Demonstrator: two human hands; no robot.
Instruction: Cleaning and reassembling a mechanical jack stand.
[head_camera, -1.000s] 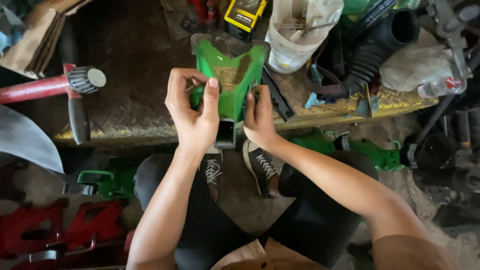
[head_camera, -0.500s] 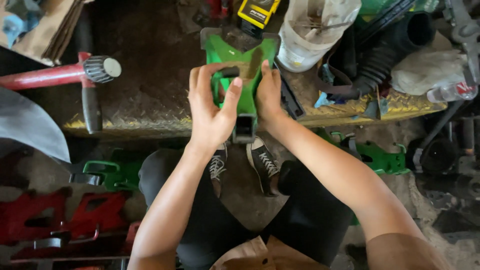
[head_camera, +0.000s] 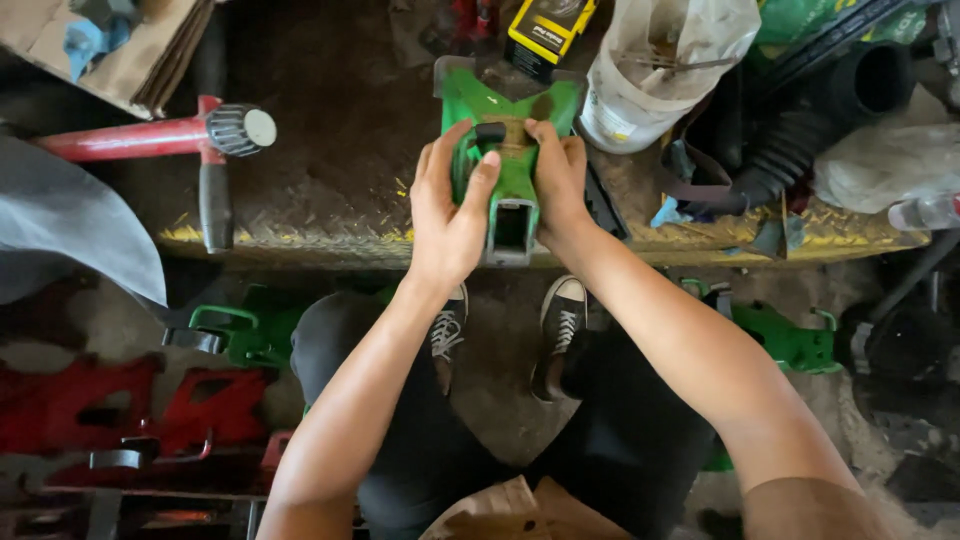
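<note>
A green metal jack stand (head_camera: 508, 150) lies on its side on a dirty tread-plate bench (head_camera: 330, 180), its square post opening facing me. My left hand (head_camera: 450, 215) wraps its left flank, thumb hooked over the top near a dark handle piece. On the stand's right side my right hand (head_camera: 558, 180) grips it, fingers reaching the top. Both forearms stretch out from me toward the bench.
A red-handled tool with a ribbed black knob (head_camera: 215, 130) lies at left. A white bucket (head_camera: 650, 80), a yellow-black box (head_camera: 545, 30) and black corrugated hoses (head_camera: 800, 130) crowd the right. Green jack stands (head_camera: 235, 335) and red jack stands (head_camera: 120, 405) sit on the floor beside my shoes (head_camera: 560, 320).
Both hands have slid up the green stand toward its top. My left thumb now hooks over the dark piece; the stand stays on the bench.
</note>
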